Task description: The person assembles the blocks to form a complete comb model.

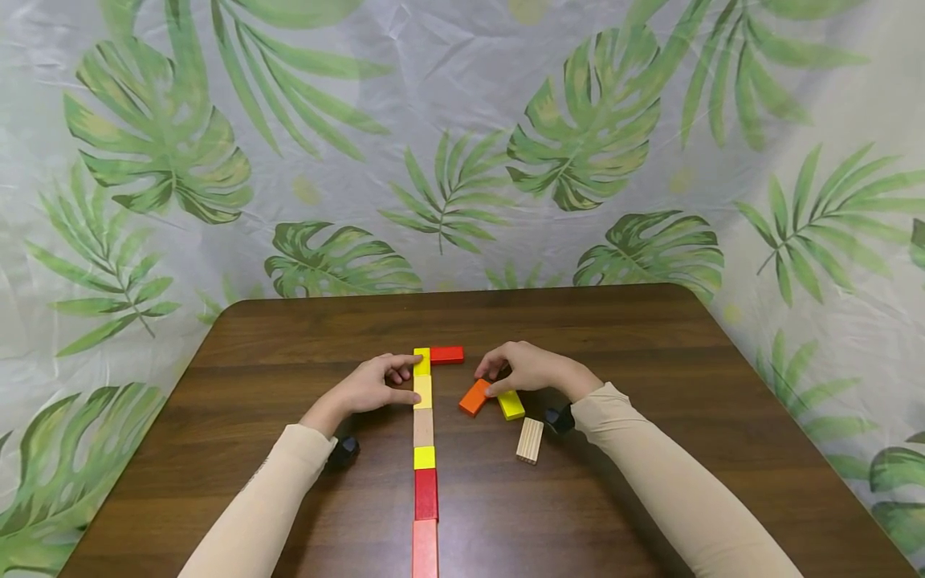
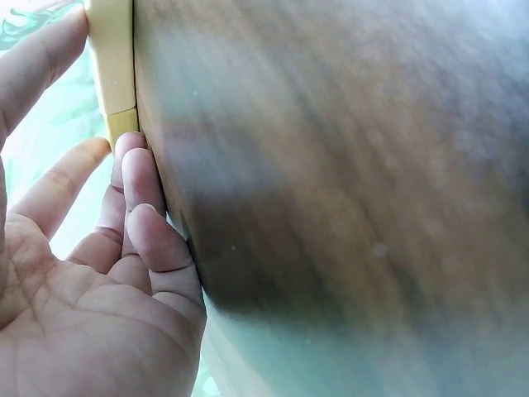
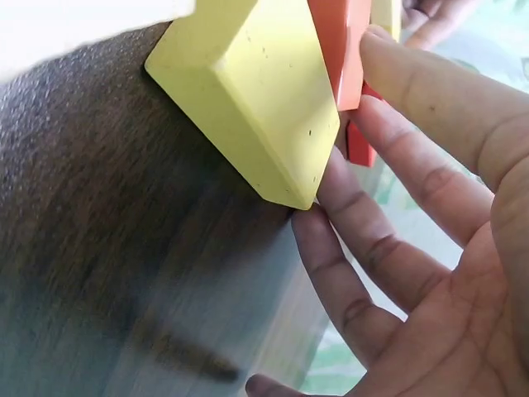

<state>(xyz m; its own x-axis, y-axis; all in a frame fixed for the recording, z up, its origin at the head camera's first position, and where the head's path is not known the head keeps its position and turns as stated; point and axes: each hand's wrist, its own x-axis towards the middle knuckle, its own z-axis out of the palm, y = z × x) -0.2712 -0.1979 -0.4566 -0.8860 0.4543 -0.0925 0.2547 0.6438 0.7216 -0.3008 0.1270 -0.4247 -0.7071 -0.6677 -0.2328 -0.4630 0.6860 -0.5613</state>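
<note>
A straight row of wooden blocks runs up the table. Beside its far end, my left hand spans two of them: the index fingertip touches the yellow block, and the thumb touches the pale yellow block. Its other fingers curl loosely in the left wrist view. My right hand pinches an orange block between thumb and index finger. Just under that hand lies another yellow block, with the middle and ring fingertips at its edge in the right wrist view. A red block sits crosswise at the row's far end.
Nearer in the row come a plain wood block, a short yellow block, a red block and a salmon block. A striped wooden block lies near the right wrist. Leaf-patterned cloth hangs behind the brown table.
</note>
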